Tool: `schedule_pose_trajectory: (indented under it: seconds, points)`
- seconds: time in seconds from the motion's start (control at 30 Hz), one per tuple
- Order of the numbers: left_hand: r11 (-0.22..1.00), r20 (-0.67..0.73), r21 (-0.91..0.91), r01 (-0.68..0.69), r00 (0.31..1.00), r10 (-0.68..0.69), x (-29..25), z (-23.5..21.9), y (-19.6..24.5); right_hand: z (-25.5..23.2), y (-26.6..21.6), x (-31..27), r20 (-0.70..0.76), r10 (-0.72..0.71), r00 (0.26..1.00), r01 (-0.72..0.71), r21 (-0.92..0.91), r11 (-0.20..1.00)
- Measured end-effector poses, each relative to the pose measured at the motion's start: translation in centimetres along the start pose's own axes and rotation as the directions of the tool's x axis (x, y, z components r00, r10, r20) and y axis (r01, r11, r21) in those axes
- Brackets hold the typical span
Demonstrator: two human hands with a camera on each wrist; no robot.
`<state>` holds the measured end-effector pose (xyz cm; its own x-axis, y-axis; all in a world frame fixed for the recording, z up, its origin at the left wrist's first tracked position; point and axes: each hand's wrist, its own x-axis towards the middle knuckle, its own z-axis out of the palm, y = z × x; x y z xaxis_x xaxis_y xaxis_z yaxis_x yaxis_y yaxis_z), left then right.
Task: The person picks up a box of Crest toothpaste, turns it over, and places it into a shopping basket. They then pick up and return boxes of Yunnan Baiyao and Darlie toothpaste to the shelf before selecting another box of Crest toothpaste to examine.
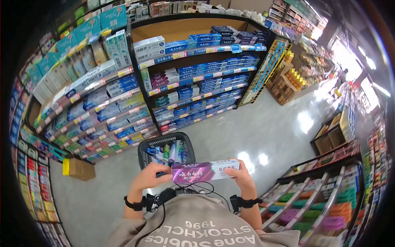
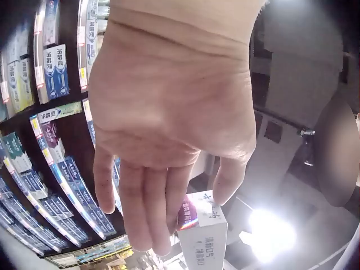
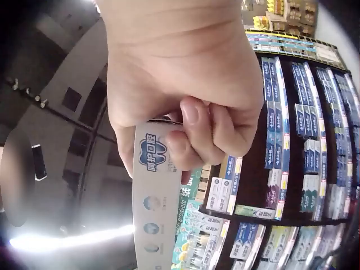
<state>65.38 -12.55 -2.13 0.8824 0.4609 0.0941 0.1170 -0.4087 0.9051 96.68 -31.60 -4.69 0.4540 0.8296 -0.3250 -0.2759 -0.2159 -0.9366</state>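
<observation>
A long toothpaste box (image 1: 205, 171), purple on one half and white on the other, lies level in front of the person's shirt. The right hand (image 1: 242, 176) grips its white end, thumb on the printed face. In the right wrist view, curled fingers (image 3: 197, 132) wrap the box edge beside a blue tooth emblem. At the purple end, the left hand (image 1: 153, 176) pinches the corner between thumb and forefinger. From the left wrist view, the box's end (image 2: 202, 209) sits between the thumb and fairly straight fingers (image 2: 147, 208).
A dark shopping basket (image 1: 190, 151) with several boxes stands on the floor just beyond the hands. Shelves (image 1: 201, 76) of toothpaste rise ahead and to the left. A cardboard carton (image 1: 80, 169) sits at left, and a slanted rack (image 1: 312, 201) stands close on the right.
</observation>
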Motion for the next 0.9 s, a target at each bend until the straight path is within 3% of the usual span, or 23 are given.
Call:
schedule_pose_trajectory:
  seconds: [0.03, 0.1, 0.13, 0.23, 0.33, 0.43, 0.53, 0.63, 0.83, 0.9]
  points:
    - [1.000, 0.014, -0.005, 0.006, 1.000, -0.006, 1.1, 0.8, 0.2, -0.8, -0.1, 0.0, -0.108, 0.015, 0.994, -0.010, 0.045, 0.999]
    - [1.000, 0.063, 0.004, 0.027, 0.998, -0.027, 3.2, 2.1, 1.4, -3.4, -0.8, -0.5, -0.134, 0.023, 0.991, -0.018, 0.039, 0.999]
    - [0.996, 0.014, -0.084, 0.035, 0.999, -0.034, 4.1, 3.3, 1.7, -4.6, -0.8, -0.8, -0.154, 0.034, 0.988, -0.027, 0.045, 0.999]
    - [0.994, 0.137, 0.011, 0.111, 0.984, -0.111, 7.4, 5.1, 3.3, -8.3, -0.1, -1.7, -0.046, 0.031, 0.998, -0.027, 0.077, 0.997]
    - [0.985, 0.181, 0.039, 0.170, 0.968, -0.174, 9.6, 7.2, 3.0, -11.1, 2.4, -2.0, 0.029, 0.116, 0.993, -0.119, 0.118, 0.986]
    - [0.976, 0.222, 0.053, 0.212, 0.950, -0.218, 10.6, 8.4, 2.4, -10.6, 2.9, -3.7, -0.245, 0.181, 0.953, -0.163, 0.094, 0.982]
    - [0.974, 0.247, 0.048, 0.221, 0.942, -0.226, 11.4, 8.8, 3.2, -12.0, 4.0, -4.0, -0.196, 0.160, 0.968, -0.133, 0.144, 0.981]
    - [0.980, 0.192, 0.025, 0.198, 0.961, -0.199, 11.5, 9.0, 3.6, -11.7, 3.4, -3.5, -0.281, 0.146, 0.949, -0.093, 0.192, 0.977]
    - [0.952, 0.071, 0.014, 0.307, 0.949, -0.307, 9.4, 7.4, 3.0, -10.1, 0.6, 0.7, 0.010, 0.087, 0.996, -0.088, 0.115, 0.990]
    - [0.942, 0.032, 0.017, 0.334, 0.942, -0.335, 8.4, 6.4, 2.5, -9.2, 0.5, 2.2, 0.040, 0.132, 0.990, -0.133, 0.023, 0.991]
